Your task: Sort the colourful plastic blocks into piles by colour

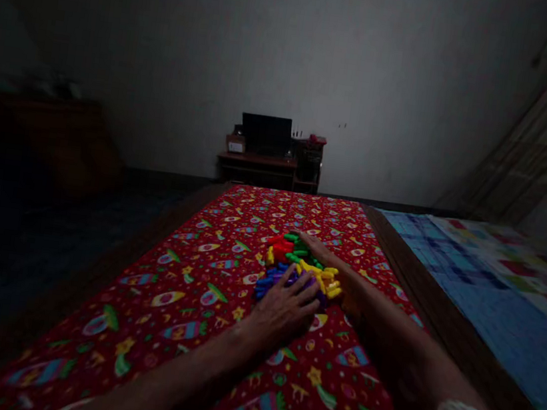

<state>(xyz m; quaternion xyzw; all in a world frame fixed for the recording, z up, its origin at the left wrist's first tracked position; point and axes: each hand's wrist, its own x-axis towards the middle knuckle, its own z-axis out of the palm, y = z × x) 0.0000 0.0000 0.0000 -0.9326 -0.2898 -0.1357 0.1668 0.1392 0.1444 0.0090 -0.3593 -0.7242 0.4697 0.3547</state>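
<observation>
Though spread wide and clasping nothing, presses flat with the fingers [303, 288] of the left hand [285, 307], palm down, on the near edge of a heap of small red, green, yellow, blue and purple plastic pieces [291, 261]. Curves the right hand [329, 263] round the far and right side of the heap, its fingers [309, 242] loosely bent against the pieces and, as far as the dim light allows, closed on none. Lies hemmed between both hands, that heap, midway along a red cloth printed with rockets and stars [180, 300]. Borders the cloth on the right with a dark wooden edge [416, 271], then a blue checked sheet [484, 286]. Stands well beyond, against the grey wall: a low wooden desk [259, 163] bearing a dark screen [266, 133].
</observation>
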